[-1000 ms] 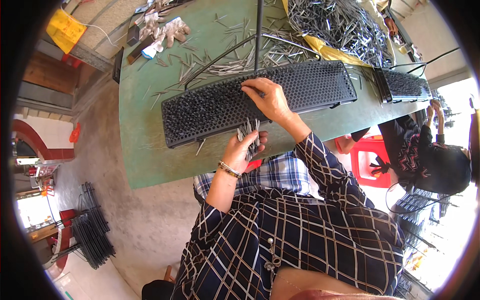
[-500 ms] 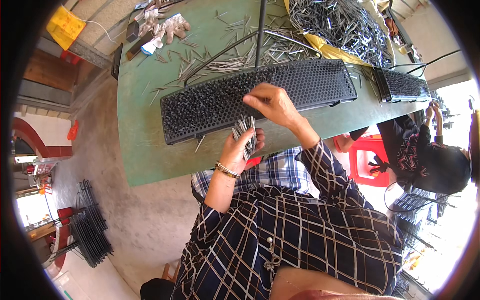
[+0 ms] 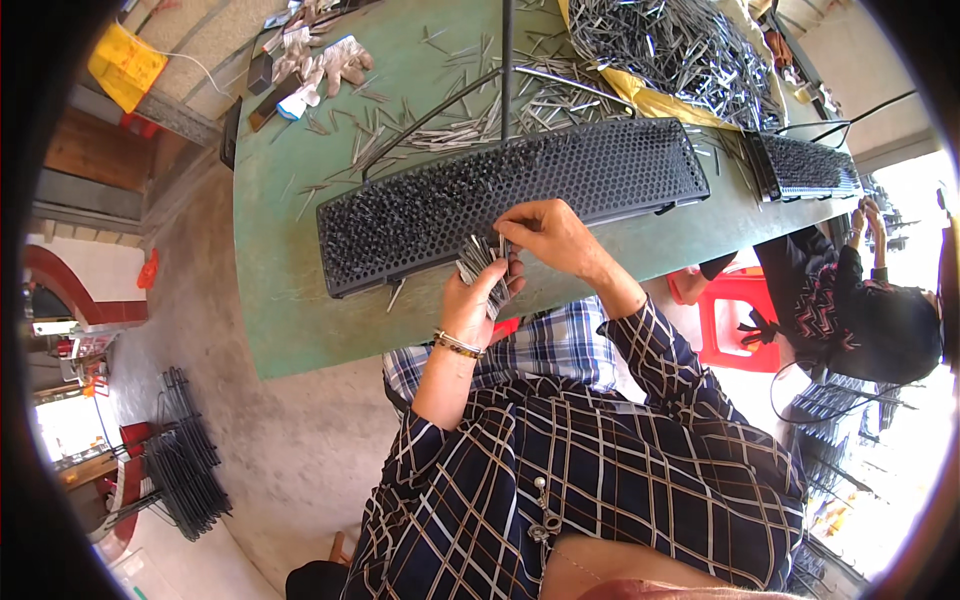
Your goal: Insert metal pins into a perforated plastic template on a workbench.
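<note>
A bundle of thin grey metal strips [image 3: 480,258] fans out upward from my left hand [image 3: 468,308], which is closed around it. My right hand [image 3: 556,238] pinches at the top of the bundle, with thumb and forefinger on the end of one strip. Just beyond both hands lies a long black panel full of round holes [image 3: 610,165]. Dark strip ends bristle densely from its left part, while open holes show toward its right. A bent black metal frame [image 3: 430,120] rises behind the panel.
Loose strips [image 3: 455,132] are scattered over the green table [image 3: 290,330]. A large heap of strips [image 3: 680,60] lies on yellow sheeting at the back right. Work gloves [image 3: 335,65] rest at the far left. A second holed panel [image 3: 805,165] and a co-worker [image 3: 850,310] are on the right.
My right hand has come down from above the panel to the bundle's tips. My left hand still holds the strips in nearly the same place.
</note>
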The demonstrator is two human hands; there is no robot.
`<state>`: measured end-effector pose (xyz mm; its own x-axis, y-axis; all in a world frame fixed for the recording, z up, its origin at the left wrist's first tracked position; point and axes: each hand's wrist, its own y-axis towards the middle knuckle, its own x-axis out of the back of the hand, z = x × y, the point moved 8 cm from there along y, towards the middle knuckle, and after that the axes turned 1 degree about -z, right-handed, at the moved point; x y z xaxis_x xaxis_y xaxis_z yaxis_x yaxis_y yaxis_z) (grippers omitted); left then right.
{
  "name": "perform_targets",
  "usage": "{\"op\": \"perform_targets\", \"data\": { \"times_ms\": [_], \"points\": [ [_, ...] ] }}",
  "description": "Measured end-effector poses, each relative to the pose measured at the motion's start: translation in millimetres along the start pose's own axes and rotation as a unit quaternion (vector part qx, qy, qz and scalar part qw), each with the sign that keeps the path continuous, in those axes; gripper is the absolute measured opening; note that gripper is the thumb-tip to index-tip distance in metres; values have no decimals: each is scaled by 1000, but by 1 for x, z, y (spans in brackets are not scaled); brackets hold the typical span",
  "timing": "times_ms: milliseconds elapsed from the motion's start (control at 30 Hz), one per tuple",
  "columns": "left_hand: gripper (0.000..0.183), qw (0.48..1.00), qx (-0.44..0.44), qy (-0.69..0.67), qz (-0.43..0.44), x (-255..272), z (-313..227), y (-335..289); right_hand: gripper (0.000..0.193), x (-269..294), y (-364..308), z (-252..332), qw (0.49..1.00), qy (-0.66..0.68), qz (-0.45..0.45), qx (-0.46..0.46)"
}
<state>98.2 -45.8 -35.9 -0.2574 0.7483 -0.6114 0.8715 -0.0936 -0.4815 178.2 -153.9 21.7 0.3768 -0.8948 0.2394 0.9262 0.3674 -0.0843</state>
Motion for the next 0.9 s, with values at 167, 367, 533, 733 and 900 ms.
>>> {"op": "perform_targets", "data": {
  "times_ms": [167,367,533,733,900],
  "points": [
    [21,999,-15,29,-36,-1,0,-1,19,-1,-5,5,999,-23,43,4],
    [18,999,-6,-13,-49,-5,5,1,18,27,7,13,993,111,-13,44],
    [18,999,19,8,-45,-9,12,1,18,45,32,28,984,19,-108,143],
    [15,999,21,10,-35,-9,15,2,17,37,41,25,973,-100,-81,193],
    [17,998,37,21,-35,-9,14,0,17,30,36,35,939,-184,-80,278]
  ]
}}
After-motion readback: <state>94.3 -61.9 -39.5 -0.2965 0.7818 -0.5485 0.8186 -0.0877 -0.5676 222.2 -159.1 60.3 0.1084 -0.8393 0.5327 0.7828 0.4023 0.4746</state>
